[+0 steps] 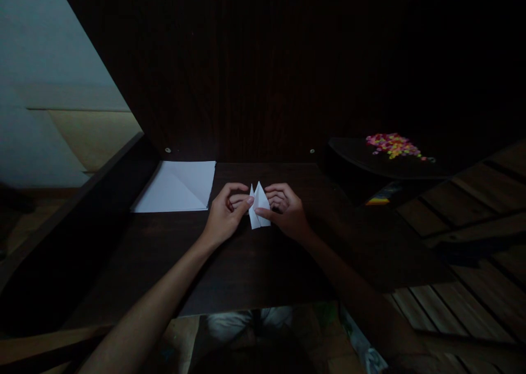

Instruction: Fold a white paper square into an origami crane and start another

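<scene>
A small piece of folded white paper [261,199] with two pointed tips upward is between my hands, over the middle of the dark desk. My left hand [227,209] pinches its left side, thumb in front and fingers behind. On the other side, my right hand [289,211] grips the paper with the thumb laid across its front. The fingers behind the paper are partly hidden. To the left lies a stack of white paper sheets [176,185], the top one showing a diagonal crease.
A dark wooden desk [255,275] has a raised side panel [82,226] on the left and a tall back board [246,78]. At right, a curved shelf [349,152] carries a pile of small colourful pieces [396,145]. Wooden slats [472,308] show at lower right.
</scene>
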The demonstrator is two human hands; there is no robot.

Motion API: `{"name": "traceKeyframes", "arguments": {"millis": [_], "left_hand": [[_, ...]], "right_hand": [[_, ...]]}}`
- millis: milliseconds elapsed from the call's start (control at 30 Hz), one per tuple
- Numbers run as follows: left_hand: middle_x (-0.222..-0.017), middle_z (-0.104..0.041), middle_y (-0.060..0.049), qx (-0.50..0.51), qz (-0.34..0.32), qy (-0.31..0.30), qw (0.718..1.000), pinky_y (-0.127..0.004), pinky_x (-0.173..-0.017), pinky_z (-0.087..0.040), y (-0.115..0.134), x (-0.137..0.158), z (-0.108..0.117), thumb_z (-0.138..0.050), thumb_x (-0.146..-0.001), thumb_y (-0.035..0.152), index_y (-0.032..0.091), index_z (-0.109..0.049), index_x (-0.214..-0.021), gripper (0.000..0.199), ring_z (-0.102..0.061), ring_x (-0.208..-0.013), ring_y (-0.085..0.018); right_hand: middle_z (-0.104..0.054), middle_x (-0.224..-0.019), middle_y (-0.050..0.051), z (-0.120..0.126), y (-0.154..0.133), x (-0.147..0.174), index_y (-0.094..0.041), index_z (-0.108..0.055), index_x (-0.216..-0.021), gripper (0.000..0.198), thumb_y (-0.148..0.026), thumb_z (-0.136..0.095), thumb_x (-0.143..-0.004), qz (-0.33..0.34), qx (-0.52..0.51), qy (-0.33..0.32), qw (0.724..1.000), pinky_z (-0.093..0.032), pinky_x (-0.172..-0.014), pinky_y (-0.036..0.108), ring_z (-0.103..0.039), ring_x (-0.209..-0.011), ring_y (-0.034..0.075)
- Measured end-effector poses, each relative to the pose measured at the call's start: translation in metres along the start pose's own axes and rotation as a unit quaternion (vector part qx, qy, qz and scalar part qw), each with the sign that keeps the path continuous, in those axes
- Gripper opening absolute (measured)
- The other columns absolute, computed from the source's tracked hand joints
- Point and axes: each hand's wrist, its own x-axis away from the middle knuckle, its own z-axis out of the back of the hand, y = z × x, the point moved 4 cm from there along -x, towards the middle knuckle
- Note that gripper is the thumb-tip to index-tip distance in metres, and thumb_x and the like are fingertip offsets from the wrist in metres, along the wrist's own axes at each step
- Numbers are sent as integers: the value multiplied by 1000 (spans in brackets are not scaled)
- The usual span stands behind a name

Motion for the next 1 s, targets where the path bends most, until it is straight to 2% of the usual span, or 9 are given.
{"name": "traceKeyframes", "arguments": {"millis": [133, 267, 367, 433, 500, 600, 700, 767, 1000], "left_hand": [[-88, -69, -3, 0, -9, -13, 1000, -25, -68, -55, -3, 0, 0, -73, -76, 26, 19, -51, -111, 42, -70, -77, -15], [-90, -68, -4, -20, -38, 14, 999, -23, -65, -55, -3, 2, 1, -73, -76, 23, 19, -51, -107, 38, -68, -75, -14], [-87, -67, -3, -21, -49, 35, 998, -22, -63, -54, 0, 3, 2, -74, -76, 23, 19, -50, -102, 35, -68, -72, -13], [-85, -66, -1, -14, -61, 50, 997, -22, -63, -54, 3, 2, 3, -75, -75, 23, 19, -51, -97, 33, -67, -70, -12], [-84, -64, -1, -14, -73, 57, 996, -21, -62, -53, 6, 2, 4, -75, -75, 24, 18, -53, -93, 29, -66, -68, -11], [-87, -65, -3, -24, -66, 38, 997, -22, -63, -53, 6, 0, 4, -74, -76, 26, 16, -57, -90, 24, -66, -71, -12], [-92, -65, -3, -3, -39, 8, 999, -23, -66, -54, 2, -1, 1, -76, -74, 27, 18, -54, -95, 32, -68, -75, -13], [-87, -66, -1, 20, -23, -3, 1000, -23, -66, -55, 0, -1, 0, -78, -71, 26, 20, -49, -97, 40, -69, -75, -14], [-72, -67, 3, 21, 5, 0, 1000, -20, -60, -53, 2, 1, 1, -79, -68, 25, 20, -44, -95, 44, -67, -62, -12]], "right_hand": [[-66, -89, 3, 2, -3, 0, -21, -62, -97, 40, -38, -82, -66, 30, 54, -1, 998, -51, -59, 26, -63, -77, 16], [-63, -104, 6, 3, -7, 1, -23, -64, -96, 32, -34, -79, -71, 76, 93, -10, 993, -52, -60, 26, -63, -89, 18], [-62, -109, 6, 3, -5, 0, -23, -61, -99, 33, -32, -78, -72, 62, 81, -19, 995, -54, -69, 28, -62, -95, 19], [-62, -104, 4, 3, 0, -1, -24, -57, -102, 40, -31, -80, -69, 24, 53, -17, 998, -53, -70, 28, -63, -90, 17], [-63, -92, 1, 1, 6, -2, -23, -54, -102, 46, -33, -81, -67, -18, 20, -22, 999, -52, -64, 26, -62, -76, 14], [-58, -73, -4, 0, 7, -3, -23, -54, -99, 49, -35, -83, -62, -50, -5, -27, 998, -48, -56, 24, -56, -61, 11], [-56, -67, -6, 1, 3, -3, -23, -55, -95, 48, -36, -85, -60, -39, -9, -2, 999, -46, -55, 23, -55, -59, 10], [-55, -65, -6, 2, 0, -2, -22, -56, -92, 46, -36, -86, -59, -30, -9, 15, 999, -46, -55, 22, -55, -58, 10], [-57, -62, -6, 2, -1, 0, -22, -57, -89, 42, -35, -85, -61, -14, -5, 14, 1000, -46, -55, 23, -55, -57, 10]]}}
